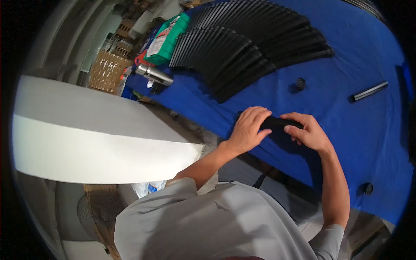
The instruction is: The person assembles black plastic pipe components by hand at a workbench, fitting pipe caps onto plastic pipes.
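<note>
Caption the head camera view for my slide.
Left hand and right hand on a black rod over blue cloth, black strips fanned beyond.

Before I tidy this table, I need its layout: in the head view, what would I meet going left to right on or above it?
Metal cylinder → left hand → the stretch of black piece showing between the hands → right hand → short dark tube.

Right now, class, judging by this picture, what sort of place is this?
Probably a workshop: long black pieces lie in rows on a blue-covered table, near a green bin, and the right hand grips a dark piece.
</note>
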Motion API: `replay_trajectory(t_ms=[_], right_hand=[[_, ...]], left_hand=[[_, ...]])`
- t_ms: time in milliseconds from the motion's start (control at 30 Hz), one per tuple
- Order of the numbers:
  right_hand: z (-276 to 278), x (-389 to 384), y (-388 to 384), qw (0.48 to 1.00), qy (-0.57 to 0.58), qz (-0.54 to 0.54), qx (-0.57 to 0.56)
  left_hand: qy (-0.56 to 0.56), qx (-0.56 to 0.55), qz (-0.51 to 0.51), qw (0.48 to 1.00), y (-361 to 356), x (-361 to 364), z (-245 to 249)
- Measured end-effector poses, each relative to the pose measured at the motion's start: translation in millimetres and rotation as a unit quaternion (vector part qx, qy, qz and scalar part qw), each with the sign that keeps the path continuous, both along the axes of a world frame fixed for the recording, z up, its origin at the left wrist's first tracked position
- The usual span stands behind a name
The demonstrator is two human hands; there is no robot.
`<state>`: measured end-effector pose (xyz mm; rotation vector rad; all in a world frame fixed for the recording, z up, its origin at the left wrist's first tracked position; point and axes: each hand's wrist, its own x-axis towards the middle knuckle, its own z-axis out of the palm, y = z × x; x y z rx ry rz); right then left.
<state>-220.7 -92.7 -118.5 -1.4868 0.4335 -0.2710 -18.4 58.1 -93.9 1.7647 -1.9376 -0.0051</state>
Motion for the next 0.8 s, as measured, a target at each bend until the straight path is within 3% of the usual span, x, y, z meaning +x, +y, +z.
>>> replay_trajectory(t_ms=[200, 300, 633, 800], right_hand=[[3.9, -7.3, -4.6, 0.996, -0.059, 0.071, 0.012], [-2.4, -6.6, 1.4, 0.982, -0.126, 0.088, 0.106], [4.5, -14.3, -4.0, 0.969, -0.165, 0.133, 0.125], [7.3, -13.7, -4.3, 0.974, -0.144, 0.125, 0.124]], left_hand=[[0.033, 0.053, 0.008, 0.998, -9.3, 4.3, -7.4], [0.108, 0.102, 0.045, 0.988, -5.0, 2.8, 3.3], [0.172, 0.215, -0.024, 0.961, 7.1, 13.2, 32.6], [0.205, 0.202, -0.046, 0.957, 5.1, 10.8, 35.5]])
